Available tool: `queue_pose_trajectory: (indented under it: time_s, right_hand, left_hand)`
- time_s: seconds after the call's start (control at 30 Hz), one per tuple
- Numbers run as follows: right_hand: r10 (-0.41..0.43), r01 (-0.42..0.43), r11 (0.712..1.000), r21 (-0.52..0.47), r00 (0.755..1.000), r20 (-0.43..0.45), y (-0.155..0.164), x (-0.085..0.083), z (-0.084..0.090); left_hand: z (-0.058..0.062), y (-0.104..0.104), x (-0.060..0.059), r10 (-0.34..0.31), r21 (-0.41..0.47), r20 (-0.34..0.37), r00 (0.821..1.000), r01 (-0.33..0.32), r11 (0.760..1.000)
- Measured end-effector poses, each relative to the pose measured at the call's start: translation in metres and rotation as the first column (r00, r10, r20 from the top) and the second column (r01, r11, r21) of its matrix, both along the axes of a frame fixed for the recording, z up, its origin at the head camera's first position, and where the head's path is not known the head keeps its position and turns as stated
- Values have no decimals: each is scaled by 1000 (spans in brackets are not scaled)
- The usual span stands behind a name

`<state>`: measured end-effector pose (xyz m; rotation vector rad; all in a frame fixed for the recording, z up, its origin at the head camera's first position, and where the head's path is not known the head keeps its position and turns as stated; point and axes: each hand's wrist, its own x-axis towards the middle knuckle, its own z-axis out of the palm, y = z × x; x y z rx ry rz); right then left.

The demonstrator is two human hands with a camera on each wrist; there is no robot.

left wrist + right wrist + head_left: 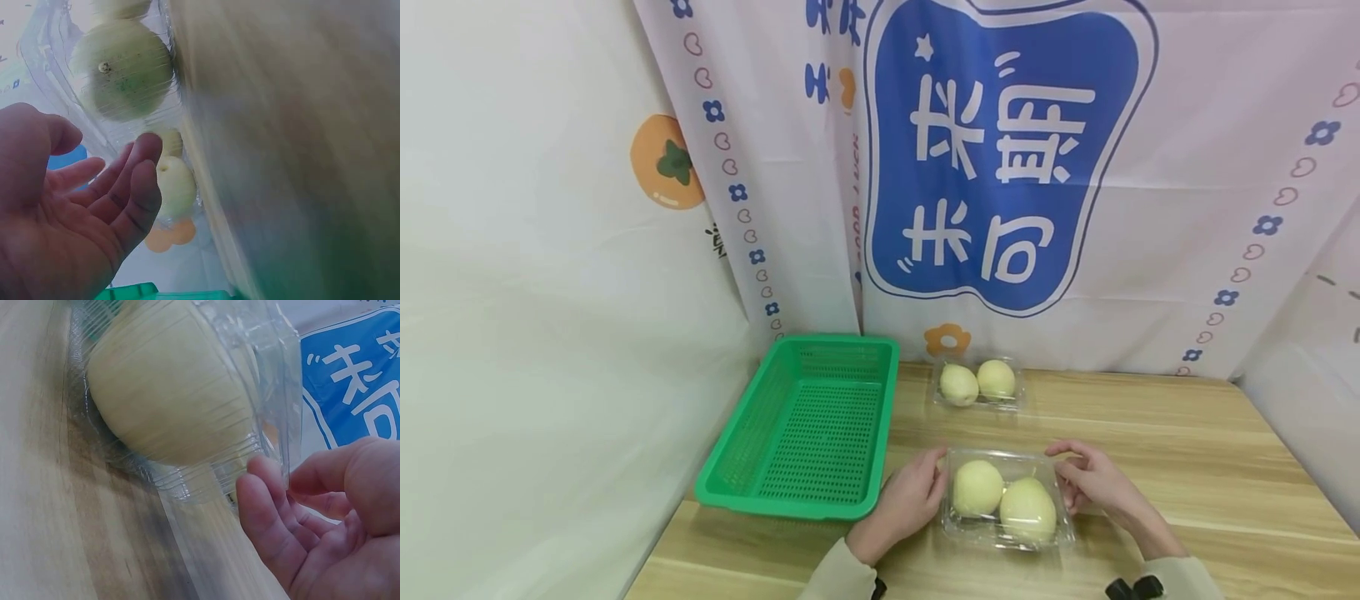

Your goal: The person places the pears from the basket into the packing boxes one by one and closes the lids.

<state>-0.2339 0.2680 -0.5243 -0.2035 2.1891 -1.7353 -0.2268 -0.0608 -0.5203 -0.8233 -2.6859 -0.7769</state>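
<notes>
Both hands bracketing a clear clamshell of two pears near the front edge of the surface

The clear clamshell (1006,498) holds two pears (1002,498). The left hand (910,498) and right hand (1093,483) flank its short sides, fingers relaxed and spread, at its walls but not gripping. Judged best: squeeze evenly and low, keeping it level. A green basket (808,427) sits toward the left edge, a second pear pack (978,382) by the back edge.

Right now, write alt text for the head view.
Two hands, left hand and right hand, flank a clear plastic box holding two pale pears on a wooden table. A green basket sits left; a second pear box lies behind.
</notes>
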Motion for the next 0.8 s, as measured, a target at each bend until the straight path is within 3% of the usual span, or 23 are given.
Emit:
queue_pose_trajectory:
  time_s: [0.1,0.27,0.43,0.63,0.8]
  right_hand:
    - [1,-1,1000,3,1000,-3,0,0,0]
    - [-4,4,1000,6,1000,-9,0,-1,0]
    - [-2,2,1000,7,1000,-2,-1,-1,0]
    - [-2,2,1000,10,1000,-8,-1,0,1]
    - [-4,4,1000,16,1000,-14,0,0,0]
  left_hand:
    - [-1,-3,2,-30,-18,-19,999,30,999]
    - [0,-5,4,-46,-57,18,999,47,997]
    - [6,-7,12,-63,-83,126,990,74,994]
    - [14,-8,20,-66,-131,229,971,98,986]
    - [17,-9,21,-60,-93,357,932,100,991]
